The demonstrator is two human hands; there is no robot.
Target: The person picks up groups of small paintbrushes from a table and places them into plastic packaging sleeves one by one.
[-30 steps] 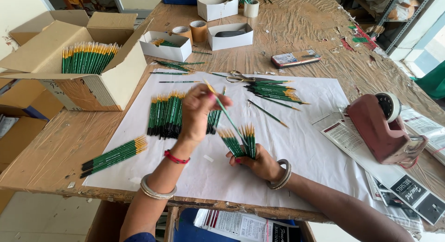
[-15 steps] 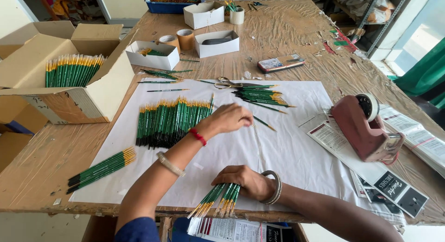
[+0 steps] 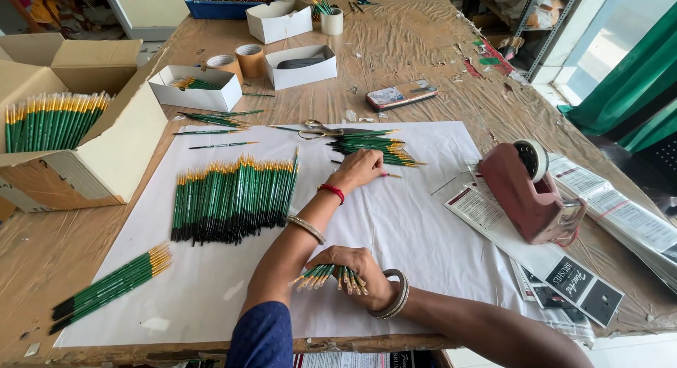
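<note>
My right hand (image 3: 356, 263) grips a small bunch of green paintbrushes (image 3: 326, 275) low over the white paper sheet (image 3: 416, 227), near the table's front edge. My left hand (image 3: 360, 170) reaches across above it, fingers curled on a single thin paintbrush (image 3: 388, 175) lying on the paper. Just beyond that hand is a small loose pile of green brushes (image 3: 374, 143). To the left lies a big row of green brushes (image 3: 233, 195) with golden ferrules.
A bundle of brushes (image 3: 113, 287) lies at the paper's front left corner. A cardboard box (image 3: 67, 139) of upright brushes stands left. A red tape dispenser (image 3: 529, 191) and leaflets (image 3: 564, 269) sit right. Scissors (image 3: 321, 131), small white boxes (image 3: 197, 89), tape rolls (image 3: 250, 57) and a phone (image 3: 400, 94) lie behind.
My left hand laid a brush by the big row, then moved right to the small pile. My right hand lowered its bunch toward the table's front edge.
</note>
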